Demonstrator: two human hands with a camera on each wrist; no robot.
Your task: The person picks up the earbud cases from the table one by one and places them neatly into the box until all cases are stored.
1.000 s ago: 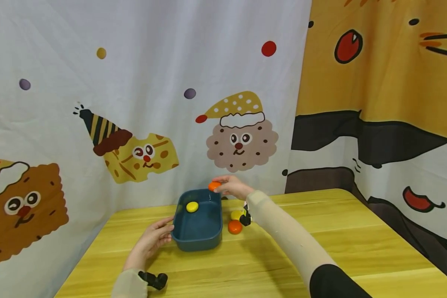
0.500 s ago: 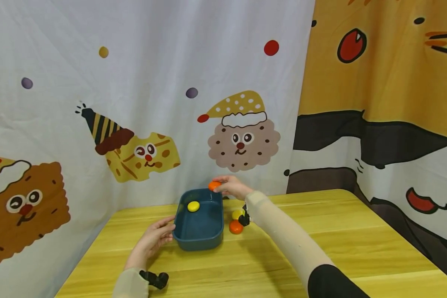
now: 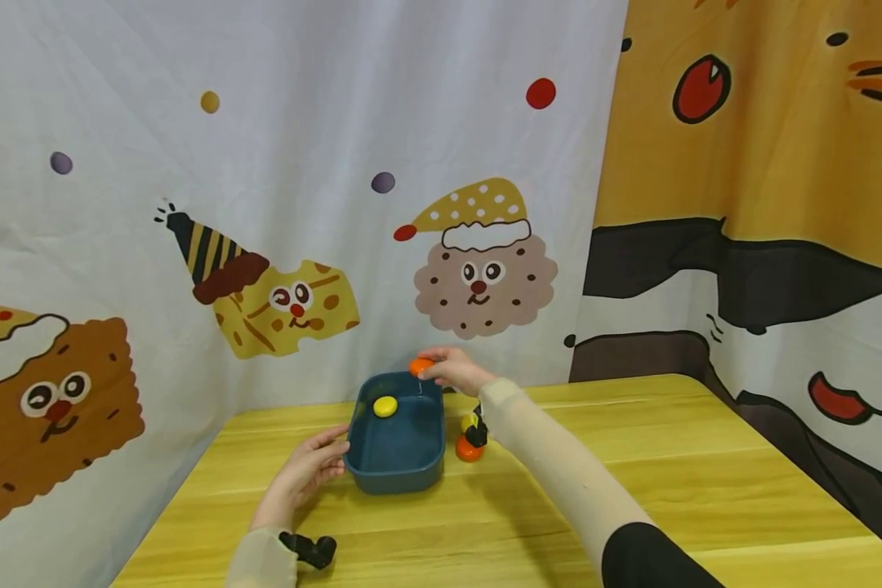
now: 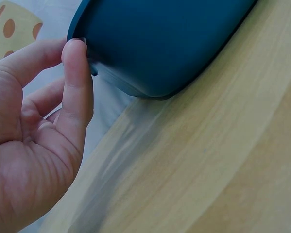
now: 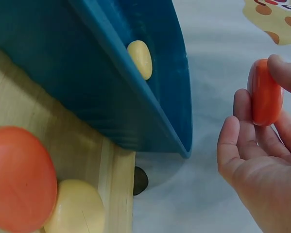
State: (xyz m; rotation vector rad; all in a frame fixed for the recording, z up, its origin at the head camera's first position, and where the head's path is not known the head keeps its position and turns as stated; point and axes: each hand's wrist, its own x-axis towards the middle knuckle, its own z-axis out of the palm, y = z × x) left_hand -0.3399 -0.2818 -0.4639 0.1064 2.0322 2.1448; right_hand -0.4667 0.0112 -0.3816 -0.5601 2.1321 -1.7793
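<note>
A dark blue rectangular box point(image 3: 394, 483) with a raised rim stands on the table. My left hand point(image 3: 310, 467) is at its left side, thumb and forefinger pinching the rim point(image 4: 76, 22). Over the box's far right corner, my right hand point(image 3: 457, 371) holds a glossy orange rounded disc point(image 5: 265, 94) between thumb and fingers, above rim height. Inside the box, toward the far left, lies a yellow rounded disc point(image 3: 385, 406). Another orange disc point(image 3: 469, 449) and a yellow disc point(image 5: 76, 208) lie on the table right of the box, partly hidden by the right wrist's black camera mount in the head view.
The wood-grain table point(image 3: 595, 490) reaches out to the right and in front of the box. A white curtain point(image 3: 301, 98) with cartoon prints hangs close behind the table's back edge. An orange and black printed curtain point(image 3: 772, 163) hangs at the right.
The scene shifts slightly rightward in the head view. My right hand, still holding the orange disc, has edged a little left relative to the box. My left hand stays at the rim.
</note>
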